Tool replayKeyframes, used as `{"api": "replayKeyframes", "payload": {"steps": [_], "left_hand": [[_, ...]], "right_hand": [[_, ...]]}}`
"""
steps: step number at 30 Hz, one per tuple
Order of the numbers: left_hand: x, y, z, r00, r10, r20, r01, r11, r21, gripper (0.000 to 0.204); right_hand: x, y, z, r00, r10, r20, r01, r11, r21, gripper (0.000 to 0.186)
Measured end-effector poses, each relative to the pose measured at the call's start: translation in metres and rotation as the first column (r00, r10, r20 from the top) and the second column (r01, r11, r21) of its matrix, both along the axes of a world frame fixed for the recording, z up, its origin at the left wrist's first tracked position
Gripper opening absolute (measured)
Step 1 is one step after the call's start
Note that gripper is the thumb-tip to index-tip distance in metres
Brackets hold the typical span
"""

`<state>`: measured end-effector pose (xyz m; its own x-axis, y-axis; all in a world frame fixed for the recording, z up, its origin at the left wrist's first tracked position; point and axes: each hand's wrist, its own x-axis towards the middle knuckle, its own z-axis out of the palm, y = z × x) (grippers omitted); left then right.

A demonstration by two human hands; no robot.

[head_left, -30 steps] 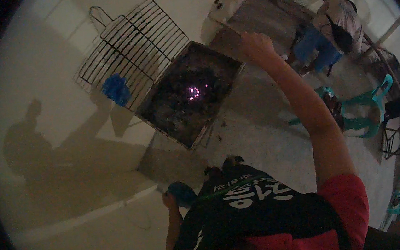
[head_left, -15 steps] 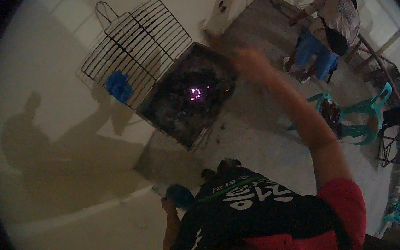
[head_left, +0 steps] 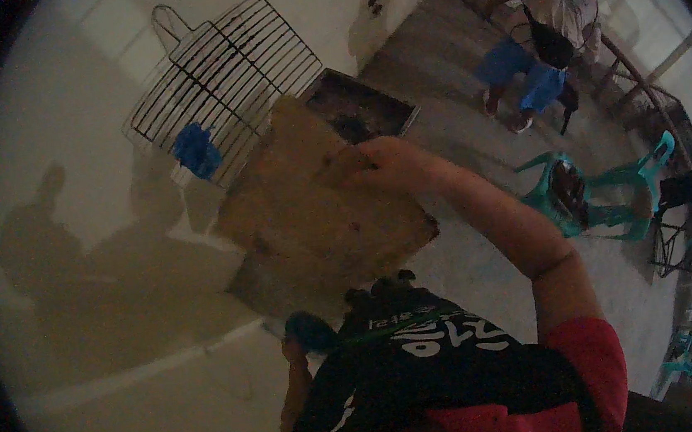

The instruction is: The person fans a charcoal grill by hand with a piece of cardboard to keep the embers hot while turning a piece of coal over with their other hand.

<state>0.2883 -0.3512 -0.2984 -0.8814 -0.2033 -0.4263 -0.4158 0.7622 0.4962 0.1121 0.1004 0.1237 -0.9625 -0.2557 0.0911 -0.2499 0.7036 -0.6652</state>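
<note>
My right hand [head_left: 383,167] grips the far edge of a brown cardboard sheet [head_left: 320,210] and holds it flat over a dark metal charcoal grill [head_left: 365,110]. Only the grill's far corner shows past the sheet. My left hand [head_left: 293,354] hangs low by my body, closed on a small blue object [head_left: 311,332]. A wire grill rack [head_left: 221,82] leans against the white wall behind the grill, with a blue cloth [head_left: 196,149] on it.
Another person [head_left: 548,21] bends over at the upper right on the grey floor. Teal plastic chairs [head_left: 589,192] stand to the right, one with something dark on its seat. Clutter lines the right edge. My shadow falls on the wall at left.
My right arm has swung in from the far right side of the grill. The cardboard sheet now covers the grill and hides the glowing coals. The left hand has stayed put.
</note>
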Motion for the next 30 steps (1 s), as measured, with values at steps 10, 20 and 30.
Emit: {"api": "replayKeyframes", "payload": {"steps": [10,20,30], "left_hand": [[-0.004,0.007,0.019,0.978,-0.200,0.058,0.206,0.971,-0.123,0.031],[-0.011,0.042,0.056,0.936,0.330,0.126,-0.336,0.941,0.035,0.034],[-0.013,0.036,0.069,0.962,0.156,0.224,-0.175,0.982,0.067,0.039]], "right_hand": [[0.003,-0.004,-0.007,0.994,0.108,-0.023,-0.105,0.989,0.105,0.026],[-0.001,0.000,0.018,0.999,-0.010,-0.034,0.013,0.997,0.076,0.025],[-0.026,0.024,-0.014,0.962,-0.270,-0.037,0.263,0.884,0.386,0.023]]}}
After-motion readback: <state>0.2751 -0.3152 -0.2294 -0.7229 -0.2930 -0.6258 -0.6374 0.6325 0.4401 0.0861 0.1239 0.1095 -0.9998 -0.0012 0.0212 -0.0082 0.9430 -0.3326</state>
